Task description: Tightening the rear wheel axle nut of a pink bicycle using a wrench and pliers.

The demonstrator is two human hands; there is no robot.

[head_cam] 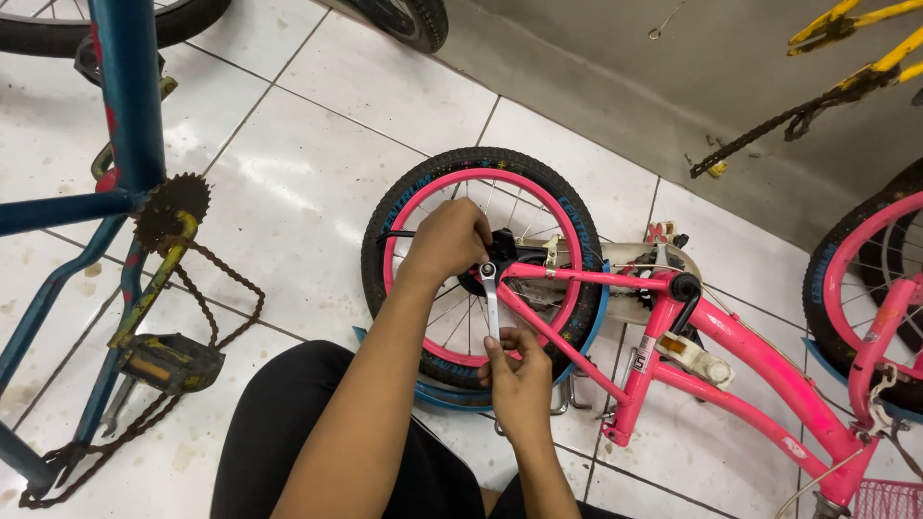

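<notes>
The step in hand looks like work on the rear axle nut of a small pink bicycle that lies on its side on the white tiled floor. The left hand is curled over the hub of the rear wheel, fingers closed around the dark axle area, apparently steadying it; what exactly lies under the palm is hidden. The right hand sits at about 6 o'clock from the hub and pinches the lower end of a flat silver spanner, thumb and fingers wrapped shut on the handle. The spanner stands nearly upright in the view, its head at the hub just beside the left hand, its shaft crossing the spokes and the pink chainstay. Judging from this, the nut is being turned or is about to be; the next move would call for keeping the spanner head seated square on the nut, swinging the handle in a short arc clear of the frame tube, and bracing the wheel so it does not roll. At 9 o'clock from the wheel stands a blue bicycle frame with a rusty chain hanging slack and a yellow-cranked pedal. At 2 o'clock a yellow frame with its chain hangs by the grey wall.
</notes>
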